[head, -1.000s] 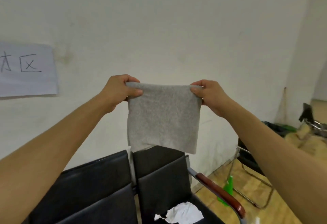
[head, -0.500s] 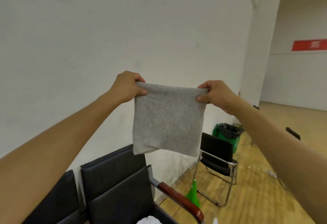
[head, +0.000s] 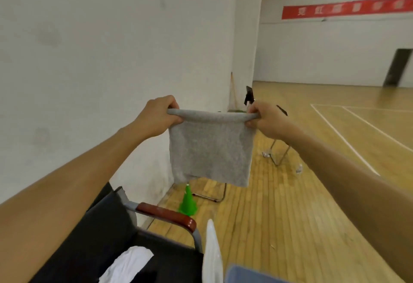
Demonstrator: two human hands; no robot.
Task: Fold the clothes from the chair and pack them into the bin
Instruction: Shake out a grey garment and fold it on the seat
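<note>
Head view has swung right off the wall to the court floor (head: pixel 312 193), my chair (head: pixel 125 233) now low left. My left hand (head: pixel 159 115) and right hand (head: pixel 264 120) still pinch the folded grey cloth's (head: pixel 211 146) top corners, hanging midair; the bin (head: pixel 245 275), I judge, comes next.
</note>
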